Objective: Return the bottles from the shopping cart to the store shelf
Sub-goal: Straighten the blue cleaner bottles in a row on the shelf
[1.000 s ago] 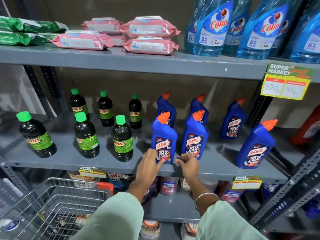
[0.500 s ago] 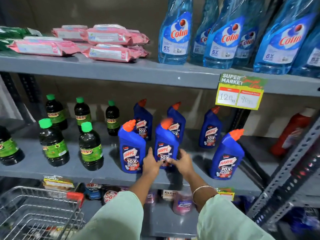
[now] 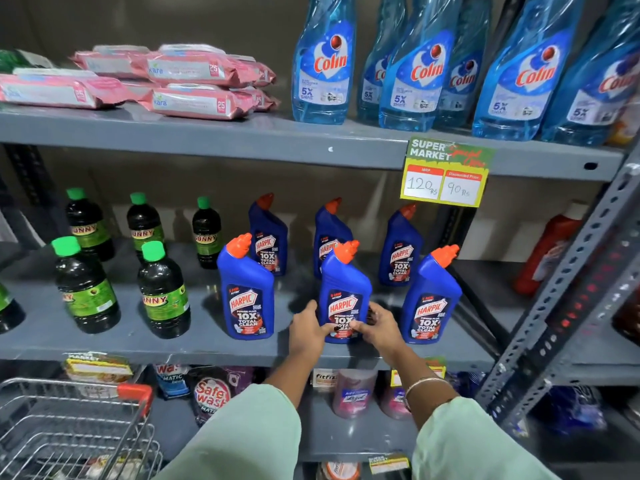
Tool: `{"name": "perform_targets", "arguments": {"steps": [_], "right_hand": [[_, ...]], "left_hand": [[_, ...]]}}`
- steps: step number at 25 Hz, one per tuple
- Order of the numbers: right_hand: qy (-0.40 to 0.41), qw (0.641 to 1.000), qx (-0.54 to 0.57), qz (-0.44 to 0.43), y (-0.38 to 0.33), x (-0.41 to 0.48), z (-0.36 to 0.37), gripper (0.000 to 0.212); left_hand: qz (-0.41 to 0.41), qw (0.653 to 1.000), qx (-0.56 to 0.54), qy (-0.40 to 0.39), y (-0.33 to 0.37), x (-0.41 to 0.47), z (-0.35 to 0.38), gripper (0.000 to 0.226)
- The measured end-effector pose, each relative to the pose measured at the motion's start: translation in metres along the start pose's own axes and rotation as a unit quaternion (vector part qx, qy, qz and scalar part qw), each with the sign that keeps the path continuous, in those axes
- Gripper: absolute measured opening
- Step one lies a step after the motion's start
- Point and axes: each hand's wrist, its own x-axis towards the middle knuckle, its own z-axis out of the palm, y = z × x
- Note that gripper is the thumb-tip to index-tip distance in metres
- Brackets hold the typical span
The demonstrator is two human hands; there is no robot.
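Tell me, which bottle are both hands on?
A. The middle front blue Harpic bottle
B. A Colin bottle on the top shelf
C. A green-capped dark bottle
A: the left hand and right hand clasp the base of the Harpic bottle from either side.

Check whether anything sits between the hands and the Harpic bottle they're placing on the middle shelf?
Nothing visible does. The left hand and right hand already touch the lower sides of the front middle Harpic bottle, which stands upright on the middle shelf, apart from its neighbours.
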Motion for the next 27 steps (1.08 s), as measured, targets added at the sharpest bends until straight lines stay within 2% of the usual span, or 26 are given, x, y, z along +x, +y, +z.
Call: {"name": "perform_targets", "arguments": {"steps": [13,27], "right_hand": [[0.021,0.999,0.034,0.004,0.007,-0.002,0.008,0.035],[0.001,0.999,0.034,0.010,0.000,-0.001,0.014,0.032]], "left_hand": [[-0.007,1.000,0.021,-0.009,0.005,-0.001,-0.007,0.045],[0.009,0.999,0.038,-0.010,-0.002,0.000,-0.015,0.043]]}}
